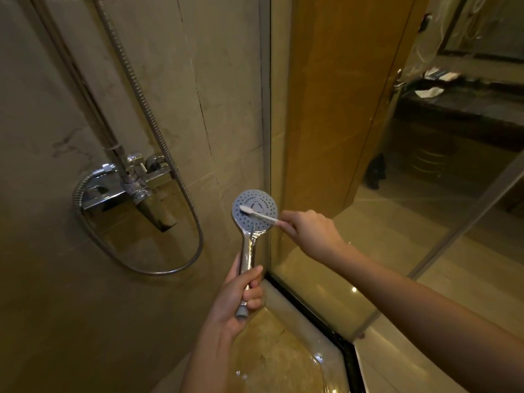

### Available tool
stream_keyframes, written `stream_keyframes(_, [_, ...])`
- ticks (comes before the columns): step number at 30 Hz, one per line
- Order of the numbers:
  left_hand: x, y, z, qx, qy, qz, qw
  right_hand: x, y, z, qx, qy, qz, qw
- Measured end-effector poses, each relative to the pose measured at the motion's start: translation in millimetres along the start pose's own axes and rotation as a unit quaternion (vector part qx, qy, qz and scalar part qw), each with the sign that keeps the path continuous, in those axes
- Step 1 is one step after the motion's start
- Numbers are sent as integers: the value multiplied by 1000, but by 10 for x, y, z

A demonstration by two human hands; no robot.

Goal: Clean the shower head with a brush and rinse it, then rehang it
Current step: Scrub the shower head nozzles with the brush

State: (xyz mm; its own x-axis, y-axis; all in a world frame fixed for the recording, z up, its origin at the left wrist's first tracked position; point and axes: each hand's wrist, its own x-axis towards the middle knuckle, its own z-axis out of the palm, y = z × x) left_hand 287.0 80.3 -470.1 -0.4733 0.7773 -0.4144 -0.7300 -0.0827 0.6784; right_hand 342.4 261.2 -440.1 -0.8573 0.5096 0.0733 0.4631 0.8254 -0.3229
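Two hands work on the shower head (pixel 254 208), which is held up in front of the tiled wall (pixel 175 80), just left of the glass panel (pixel 326 137), its perforated face turned toward the camera. The left hand (pixel 238 296) grips the chrome handle with fingers curled round it. The right hand (pixel 309 231) pinches the end of a white brush (pixel 259 214), whose bristle end lies on the face. A metal hose (pixel 158 137) loops down the wall beside the chrome tap (pixel 127 182). The floor (pixel 278 361) below is wet.
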Motion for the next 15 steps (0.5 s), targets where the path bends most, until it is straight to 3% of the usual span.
stream_keyframes(4, [-16,18,-35,27,1,18,999,107,189,-105,46,19,82,995])
stream_keyframes(8, [-19,58,-69,0,15,19,1000,-58,39,-26,11,-30,25,999])
stream_keyframes(12, [4,62,-36,-24,3,5,1000,20,197,-18,67,10,88,994])
stream_keyframes(15, [-21,75,-45,-71,-11,-4,997,-102,132,64,65,-15,59,996])
